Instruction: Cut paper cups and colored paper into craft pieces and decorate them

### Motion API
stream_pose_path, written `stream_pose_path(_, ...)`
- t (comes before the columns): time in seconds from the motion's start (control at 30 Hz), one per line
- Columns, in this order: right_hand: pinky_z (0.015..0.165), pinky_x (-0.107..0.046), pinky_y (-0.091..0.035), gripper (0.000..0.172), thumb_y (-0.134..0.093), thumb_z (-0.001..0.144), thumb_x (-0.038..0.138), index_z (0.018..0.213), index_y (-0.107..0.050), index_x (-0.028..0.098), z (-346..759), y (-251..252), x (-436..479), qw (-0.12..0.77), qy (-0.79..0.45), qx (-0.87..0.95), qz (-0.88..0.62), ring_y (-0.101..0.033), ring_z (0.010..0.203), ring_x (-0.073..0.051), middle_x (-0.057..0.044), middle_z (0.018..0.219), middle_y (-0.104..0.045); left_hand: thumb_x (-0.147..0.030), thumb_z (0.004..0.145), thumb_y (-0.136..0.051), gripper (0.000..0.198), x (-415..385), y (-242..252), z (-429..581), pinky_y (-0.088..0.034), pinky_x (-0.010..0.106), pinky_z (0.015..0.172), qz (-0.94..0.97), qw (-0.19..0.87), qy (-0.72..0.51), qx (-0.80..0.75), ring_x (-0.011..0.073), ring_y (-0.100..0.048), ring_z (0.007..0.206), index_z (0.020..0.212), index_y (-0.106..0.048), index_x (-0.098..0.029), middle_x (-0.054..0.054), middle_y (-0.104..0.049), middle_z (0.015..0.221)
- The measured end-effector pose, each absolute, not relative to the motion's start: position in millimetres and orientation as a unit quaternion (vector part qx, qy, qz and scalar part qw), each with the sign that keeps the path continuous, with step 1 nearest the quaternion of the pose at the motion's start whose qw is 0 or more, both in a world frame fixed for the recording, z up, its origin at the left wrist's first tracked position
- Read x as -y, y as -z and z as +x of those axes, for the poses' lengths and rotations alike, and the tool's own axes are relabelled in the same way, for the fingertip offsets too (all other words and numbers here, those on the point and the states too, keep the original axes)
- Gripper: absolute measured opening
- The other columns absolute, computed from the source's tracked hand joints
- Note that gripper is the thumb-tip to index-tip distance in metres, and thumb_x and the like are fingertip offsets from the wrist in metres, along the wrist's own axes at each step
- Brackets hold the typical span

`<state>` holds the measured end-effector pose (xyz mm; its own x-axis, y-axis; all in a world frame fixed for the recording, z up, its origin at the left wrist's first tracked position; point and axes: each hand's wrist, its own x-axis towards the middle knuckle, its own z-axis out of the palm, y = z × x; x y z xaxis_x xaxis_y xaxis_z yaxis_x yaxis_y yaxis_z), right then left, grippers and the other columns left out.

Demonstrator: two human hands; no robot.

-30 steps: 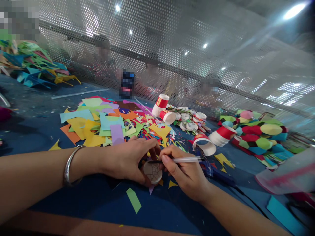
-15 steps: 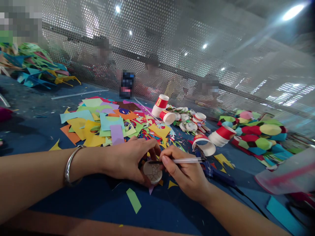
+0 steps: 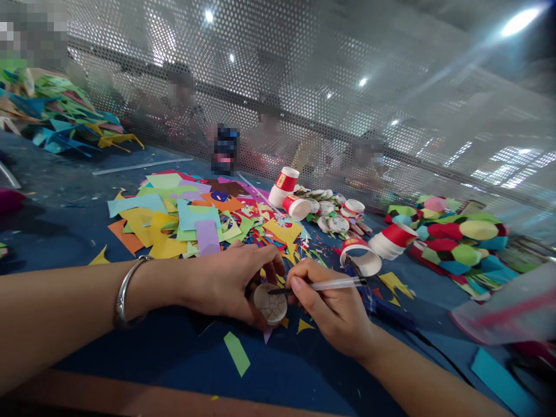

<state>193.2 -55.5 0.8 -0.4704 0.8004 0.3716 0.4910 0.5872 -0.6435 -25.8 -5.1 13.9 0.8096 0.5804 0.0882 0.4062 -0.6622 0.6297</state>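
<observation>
My left hand (image 3: 226,285) rests on the blue table, thumb and fingers pinching a small round white disc (image 3: 270,304) with dark lines drawn on it. My right hand (image 3: 332,310) grips a clear-barrelled pen (image 3: 330,284), its dark tip lying on the disc's top. A silver bangle (image 3: 125,292) circles my left wrist. Both hands sit just in front of a heap of coloured paper scraps (image 3: 195,217).
Red and white paper cups (image 3: 284,185) and cut cup rings (image 3: 362,255) lie beyond the hands. A stack of coloured paper shapes (image 3: 456,240) sits at right. A blue tool with a black cord (image 3: 382,310) lies beside my right hand. A perforated screen (image 3: 304,87) backs the table.
The pen tip has shifted a little to the right across the disc. My hands otherwise stay where they were.
</observation>
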Motion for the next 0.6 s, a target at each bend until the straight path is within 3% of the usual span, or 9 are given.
stream_pose_path(0.6, 0.056, -0.026, -0.039, 0.020, -0.042, 0.100, 0.022, 0.088, -0.057, 0.018, 188.2, -3.2, 53.9, 0.331, -0.238, 0.831, -0.378, -0.048, 0.062, -0.012, 0.001, 0.072, -0.054, -0.045, 0.061, -0.081, 0.063, 2.1, -8.4, -25.2, -0.037, 0.037, 0.083, 0.899, 0.316, -0.164, -0.256, 0.0234, -0.060, 0.092, 0.114, -0.056, -0.021, 0.004, -0.066, 0.106)
